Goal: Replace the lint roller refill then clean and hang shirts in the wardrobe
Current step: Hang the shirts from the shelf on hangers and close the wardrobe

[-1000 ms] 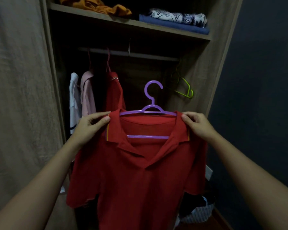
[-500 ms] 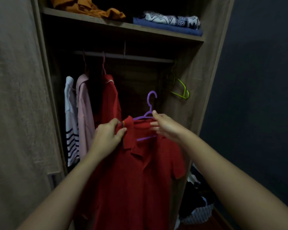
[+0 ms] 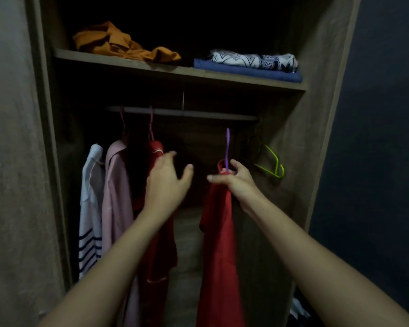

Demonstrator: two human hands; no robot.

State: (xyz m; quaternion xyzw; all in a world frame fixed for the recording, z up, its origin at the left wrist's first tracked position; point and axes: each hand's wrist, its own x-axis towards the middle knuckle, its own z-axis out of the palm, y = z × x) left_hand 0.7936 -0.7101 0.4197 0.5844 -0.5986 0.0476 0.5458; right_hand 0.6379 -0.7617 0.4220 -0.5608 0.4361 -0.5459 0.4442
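Three hung garments beside spread left hand, right hand pinching purple hanger, green hanger beyond

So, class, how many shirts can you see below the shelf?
4: striped white shirt, pink shirt and piped red shirt hanging at left; red polo shirt on a purple hanger in the right hand. More may be hidden.
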